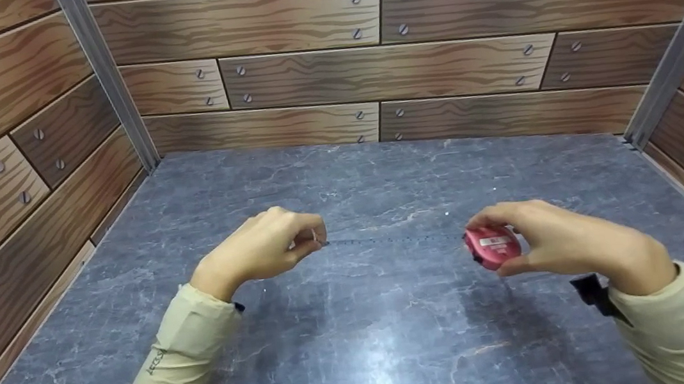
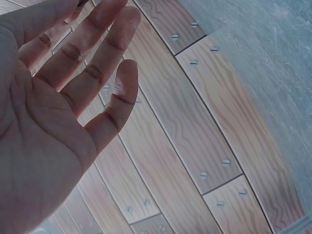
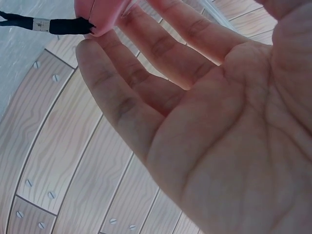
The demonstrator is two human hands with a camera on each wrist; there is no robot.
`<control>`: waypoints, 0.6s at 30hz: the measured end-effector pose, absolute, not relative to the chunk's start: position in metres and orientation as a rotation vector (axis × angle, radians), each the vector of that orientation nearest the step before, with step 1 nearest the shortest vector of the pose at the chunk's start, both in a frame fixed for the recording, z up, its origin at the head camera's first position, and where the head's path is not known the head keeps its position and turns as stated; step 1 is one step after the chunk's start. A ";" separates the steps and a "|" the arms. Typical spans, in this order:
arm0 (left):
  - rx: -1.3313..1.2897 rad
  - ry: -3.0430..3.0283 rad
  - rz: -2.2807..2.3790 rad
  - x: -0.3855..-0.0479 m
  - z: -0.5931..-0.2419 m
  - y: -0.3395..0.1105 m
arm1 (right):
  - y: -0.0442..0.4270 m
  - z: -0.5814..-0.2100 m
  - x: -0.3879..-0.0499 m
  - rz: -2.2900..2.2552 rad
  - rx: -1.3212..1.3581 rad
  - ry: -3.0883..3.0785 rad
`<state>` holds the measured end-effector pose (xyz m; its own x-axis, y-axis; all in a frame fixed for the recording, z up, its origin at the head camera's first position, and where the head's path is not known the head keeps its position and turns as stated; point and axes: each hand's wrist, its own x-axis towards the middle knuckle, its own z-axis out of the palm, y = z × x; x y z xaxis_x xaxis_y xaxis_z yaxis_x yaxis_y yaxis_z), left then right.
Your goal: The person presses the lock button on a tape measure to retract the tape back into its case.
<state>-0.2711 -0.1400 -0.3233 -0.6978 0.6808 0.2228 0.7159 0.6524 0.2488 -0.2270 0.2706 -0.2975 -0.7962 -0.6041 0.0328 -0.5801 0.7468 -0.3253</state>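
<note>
A red tape measure [image 1: 494, 247] is gripped between the thumb and fingers of the right hand [image 1: 553, 237], above the table. Its thin blade [image 1: 392, 239] stretches left through the air to the left hand [image 1: 264, 246], whose thumb and forefinger pinch its end. In the right wrist view the red case [image 3: 102, 14] shows at the top by the fingertips of the right hand [image 3: 195, 107], with a black strap [image 3: 58, 25] hanging from it. The left wrist view shows the palm of the left hand [image 2: 63, 107]; the pinched tip is mostly cut off at the top edge.
A grey-blue marbled table [image 1: 340, 179] lies beneath both hands. Walls with a wood-plank print [image 1: 303, 80] rise at the back, left and right, with grey metal posts [image 1: 110, 77] at the corners. Dark wrist straps show at both sleeves.
</note>
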 end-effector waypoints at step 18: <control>-1.202 -2.739 -0.474 -0.269 -0.324 -0.135 | 0.266 -0.294 -0.223 -0.477 -0.979 2.865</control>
<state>-0.2688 -0.1345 -0.3244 -0.6797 0.6979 0.2258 0.7332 0.6373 0.2373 -0.2228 0.2661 -0.2942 -0.7932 -0.6084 0.0279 -0.5845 0.7477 -0.3151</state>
